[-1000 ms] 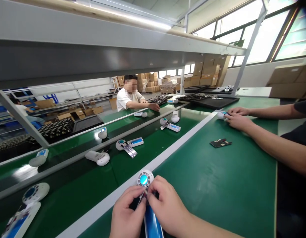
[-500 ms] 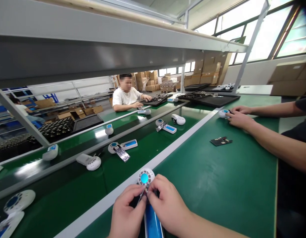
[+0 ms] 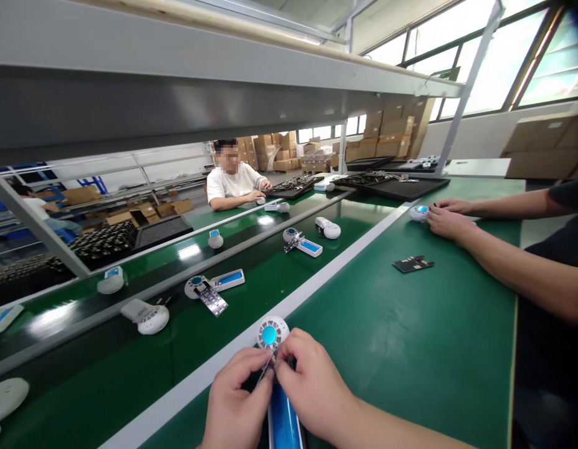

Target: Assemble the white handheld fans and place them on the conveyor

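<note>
A white device with a round vented head and a blue disc [image 3: 269,335] lies at the bottom centre, its long blue handle part [image 3: 285,419] pointing toward me. Over the neck, my left hand [image 3: 239,396] pinches the edge of a thin flat piece [image 3: 266,368], seen nearly edge-on. Close beside it, my right hand [image 3: 312,380] has thumb and forefinger pressed together at the neck, on something too small to make out. The fingers hide most of the joint between head and handle.
Several white devices, one with a circuit board [image 3: 211,299], lie on the green belt [image 3: 251,305]. A dark board [image 3: 413,264] rests on the right table. Another person's hands [image 3: 445,218] hold a device there. A person in white [image 3: 237,184] sits across. A shelf [image 3: 223,81] spans overhead.
Devices on the near belt have shifted left and toward me, while those on the far belt have shifted right. My hands keep their pinch, almost in the same place.
</note>
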Demonstrator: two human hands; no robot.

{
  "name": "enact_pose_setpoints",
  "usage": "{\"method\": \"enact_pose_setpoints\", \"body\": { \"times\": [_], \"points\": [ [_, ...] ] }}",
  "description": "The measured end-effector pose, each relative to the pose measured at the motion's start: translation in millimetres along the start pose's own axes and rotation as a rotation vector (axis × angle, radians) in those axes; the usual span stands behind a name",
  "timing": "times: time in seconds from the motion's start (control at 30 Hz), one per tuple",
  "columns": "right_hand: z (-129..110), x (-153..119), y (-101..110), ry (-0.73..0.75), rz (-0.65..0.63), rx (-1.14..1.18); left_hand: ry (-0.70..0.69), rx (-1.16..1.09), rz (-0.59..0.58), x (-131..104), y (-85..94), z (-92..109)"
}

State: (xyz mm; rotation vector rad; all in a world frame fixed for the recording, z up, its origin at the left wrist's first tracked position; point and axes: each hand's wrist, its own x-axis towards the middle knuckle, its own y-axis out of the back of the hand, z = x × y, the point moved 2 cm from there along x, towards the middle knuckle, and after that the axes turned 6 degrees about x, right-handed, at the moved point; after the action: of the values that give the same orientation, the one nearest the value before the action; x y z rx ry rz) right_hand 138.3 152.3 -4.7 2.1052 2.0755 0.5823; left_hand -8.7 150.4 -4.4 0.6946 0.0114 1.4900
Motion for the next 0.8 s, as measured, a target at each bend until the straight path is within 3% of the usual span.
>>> {"method": "enact_pose_setpoints", "body": {
  "times": [0.27, 0.63, 0.8],
  "points": [
    [-3.0, 0.7, 4.3, 0.062, 0.055, -0.032, 0.081, 0.007, -0.016, 3.9, 4.4, 2.9],
    [3.0, 2.1, -1.6, 0.064, 0.04, 0.016, 0.147, -0.032, -0.075, 2.3, 4.0, 1.5],
    [2.4, 2.7, -0.3, 0.093, -0.004, 0.029, 0.21, -0.074, -0.046, 2.9, 4.0, 2.7]
  ]
}}
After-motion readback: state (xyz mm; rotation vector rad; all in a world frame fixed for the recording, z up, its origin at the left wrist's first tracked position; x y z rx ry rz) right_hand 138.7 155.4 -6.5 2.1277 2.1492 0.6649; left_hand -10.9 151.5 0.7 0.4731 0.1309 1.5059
